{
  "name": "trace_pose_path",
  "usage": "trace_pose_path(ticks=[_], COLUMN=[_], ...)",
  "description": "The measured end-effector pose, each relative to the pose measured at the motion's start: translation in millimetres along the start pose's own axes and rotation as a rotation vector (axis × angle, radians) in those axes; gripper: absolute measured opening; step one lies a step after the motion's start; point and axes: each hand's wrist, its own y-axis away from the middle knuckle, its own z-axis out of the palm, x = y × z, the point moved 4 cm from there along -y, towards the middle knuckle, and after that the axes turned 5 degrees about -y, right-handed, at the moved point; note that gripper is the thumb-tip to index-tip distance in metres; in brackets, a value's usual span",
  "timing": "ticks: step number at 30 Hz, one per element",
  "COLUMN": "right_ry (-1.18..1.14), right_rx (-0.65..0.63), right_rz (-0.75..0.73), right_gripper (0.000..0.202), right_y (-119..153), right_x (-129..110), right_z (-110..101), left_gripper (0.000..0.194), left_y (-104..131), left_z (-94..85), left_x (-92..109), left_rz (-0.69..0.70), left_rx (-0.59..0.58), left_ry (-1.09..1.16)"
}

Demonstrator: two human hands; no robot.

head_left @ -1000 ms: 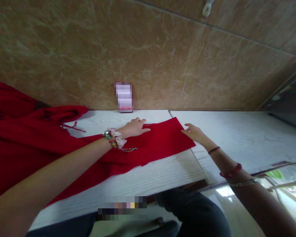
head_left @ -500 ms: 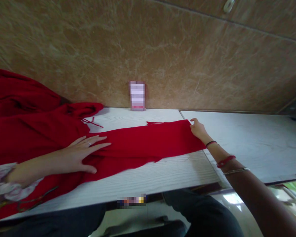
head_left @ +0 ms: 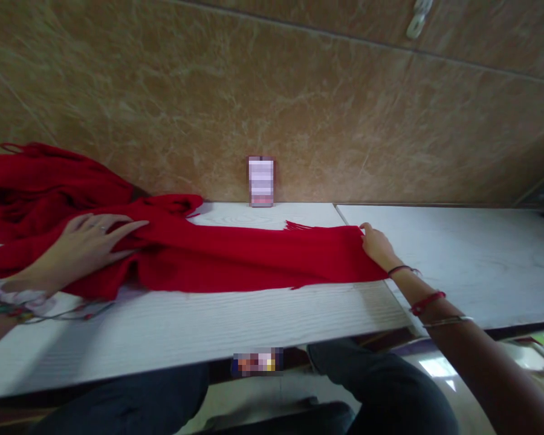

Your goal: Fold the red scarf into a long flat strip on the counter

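A long red scarf (head_left: 254, 257) with fringe stretches across the white tabletop, and its left part runs into a bunched heap by the wall. My left hand (head_left: 88, 241), a ring on one finger, rests on the scarf at the left. Its fingers are stretched and apart, with the cloth creased below the thumb. At the other end, my right hand (head_left: 376, 244) grips the scarf's folded right edge near its far corner. Part of the right fingers is hidden from view. Fringe strands stick out along the far edge near the right end.
A phone-like device (head_left: 262, 182) with a blurred screen leans upright against the brown marbled wall (head_left: 236, 103). The white tabletop (head_left: 199, 329) has a seam (head_left: 340, 212) near its right part. My legs are below the front edge, beside a small blurred item (head_left: 256, 362).
My left hand has moved left and toward the wall, and the scarf's near edge has shifted away from the table's front. My right hand keeps its hold on the right end.
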Motion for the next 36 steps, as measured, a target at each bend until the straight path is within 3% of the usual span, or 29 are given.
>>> trace_pose_path(ticks=[3, 4, 6, 9, 11, 14, 16, 19, 24, 26, 30, 33, 36], right_ry=[0.022, 0.038, 0.062, 0.054, 0.034, 0.018, 0.018, 0.013, -0.008, -0.011, -0.003, 0.004, -0.017], right_rx=[-0.008, -0.011, -0.016, -0.005, -0.002, -0.019, -0.030, -0.042, -0.036, -0.026, -0.011, -0.020, -0.013], right_rz=[-0.026, -0.032, -0.032, -0.021, -0.016, -0.013, -0.022, -0.043, -0.052, -0.056, -0.061, -0.063, -0.066], right_gripper=[0.037, 0.037, 0.037, 0.037, 0.038, 0.040, 0.040, 0.037, 0.037, 0.038, 0.039, 0.039, 0.039], right_y=[1, 1, 2, 2, 1, -4, -10, -18, -23, -20, -9, -4, -3], right_x=[-9, -13, -19, -22, -21, -18, -17, -17, -17, -17, -16, -14, -10], right_z=[-1, -2, -4, -9, -13, -17, -19, -20, -23, -22, -16, -12, -11], left_gripper=[0.058, 0.056, 0.050, 0.038, 0.038, 0.045, 0.041, 0.036, 0.029, 0.029, 0.040, 0.050, 0.052], left_y=[1, -3, -19, -54, -72, -78, -78, -81, -99, -102, -90, -81, -76], left_z=[-8.1, -14.9, -33.2, -68.4, -81.2, -84.3, -78.9, -79.5, -108.7, -111.5, -84.6, -63.8, -62.6], left_x=[-8, -4, 23, 99, 170, 259, 289, 296, 271, 269, 282, 286, 281], left_rz=[-0.056, -0.084, -0.047, 0.040, 0.325, 0.677, 0.737, 0.735, 0.646, 0.633, 0.734, 0.736, 0.759], left_rx=[-0.038, -0.047, -0.070, 0.035, 0.014, -0.007, -0.002, 0.069, 0.198, 0.207, 0.085, -0.022, -0.083], left_ry=[-0.032, -0.041, -0.060, 0.016, 0.131, 0.289, 0.285, 0.264, 0.135, 0.086, 0.210, 0.389, 0.495])
